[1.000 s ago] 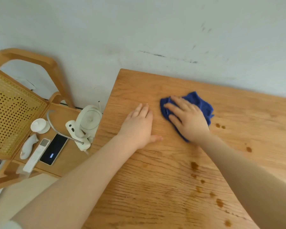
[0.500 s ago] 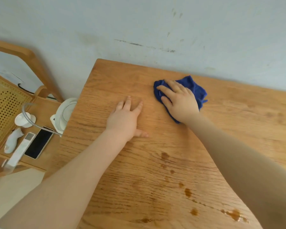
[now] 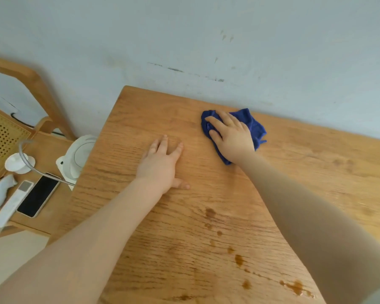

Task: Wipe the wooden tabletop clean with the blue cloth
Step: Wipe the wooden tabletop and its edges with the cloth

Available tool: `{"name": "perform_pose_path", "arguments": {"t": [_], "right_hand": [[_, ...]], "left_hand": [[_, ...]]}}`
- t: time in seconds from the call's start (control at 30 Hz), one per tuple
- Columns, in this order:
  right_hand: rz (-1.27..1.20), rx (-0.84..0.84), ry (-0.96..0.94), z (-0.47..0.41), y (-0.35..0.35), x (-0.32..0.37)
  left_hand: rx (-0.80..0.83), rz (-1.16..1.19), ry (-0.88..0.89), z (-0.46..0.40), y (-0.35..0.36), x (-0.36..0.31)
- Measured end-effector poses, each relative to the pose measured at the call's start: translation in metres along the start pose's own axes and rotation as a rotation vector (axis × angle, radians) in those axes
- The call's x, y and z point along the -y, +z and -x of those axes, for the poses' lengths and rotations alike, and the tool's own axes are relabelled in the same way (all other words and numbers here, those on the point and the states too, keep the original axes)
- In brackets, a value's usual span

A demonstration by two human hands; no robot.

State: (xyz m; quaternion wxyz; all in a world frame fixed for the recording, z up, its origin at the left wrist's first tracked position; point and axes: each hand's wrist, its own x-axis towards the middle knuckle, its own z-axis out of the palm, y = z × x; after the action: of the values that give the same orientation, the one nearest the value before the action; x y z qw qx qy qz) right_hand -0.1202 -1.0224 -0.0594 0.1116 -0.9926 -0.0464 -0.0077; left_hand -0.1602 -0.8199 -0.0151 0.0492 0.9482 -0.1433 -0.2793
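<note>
— What did the head view show on the desk (image 3: pixel 316 163)?
— The right hand (image 3: pixel 232 137) lay flat on the blue cloth (image 3: pixel 256 126), fingers spread and pressing it down near the far edge by the wall (image 3: pixel 206 40). The left hand (image 3: pixel 161 164) rested palm-down on bare wood just beside it, fingers straight and slightly apart, holding nothing.
— Any dirt?
— Brown stains (image 3: pixel 239 260) dotted the near part of the wooden top, well apart from the cloth.
— Any writing or brand?
— None could be read. On the side table (image 3: pixel 51 154) to the left sat a white kettle (image 3: pixel 75 159), a dark phone (image 3: pixel 38 195) and a white remote (image 3: pixel 11 205); their markings were too small to tell.
</note>
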Motion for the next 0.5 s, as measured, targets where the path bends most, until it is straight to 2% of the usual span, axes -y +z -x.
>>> {"name": "perform_pose_path", "arguments": {"t": [0.13,0.2,0.4,0.5], "right_hand": [[0.003,-0.004,-0.203,0.051,-0.004,0.017],[0.005,0.045,-0.222,0.049,-0.005,0.016],[0.052,-0.028,0.112,-0.030,-0.016,-0.015],[0.038,-0.016,0.161,-0.033,-0.006,-0.009]], "left_hand": [[-0.012,0.005,-0.007,0.003,-0.006,-0.001],[0.004,0.011,-0.005,0.005,-0.006,0.002],[0.001,0.001,0.031,-0.004,-0.010,-0.001],[0.004,0.012,0.024,-0.004,-0.005,0.003]]}}
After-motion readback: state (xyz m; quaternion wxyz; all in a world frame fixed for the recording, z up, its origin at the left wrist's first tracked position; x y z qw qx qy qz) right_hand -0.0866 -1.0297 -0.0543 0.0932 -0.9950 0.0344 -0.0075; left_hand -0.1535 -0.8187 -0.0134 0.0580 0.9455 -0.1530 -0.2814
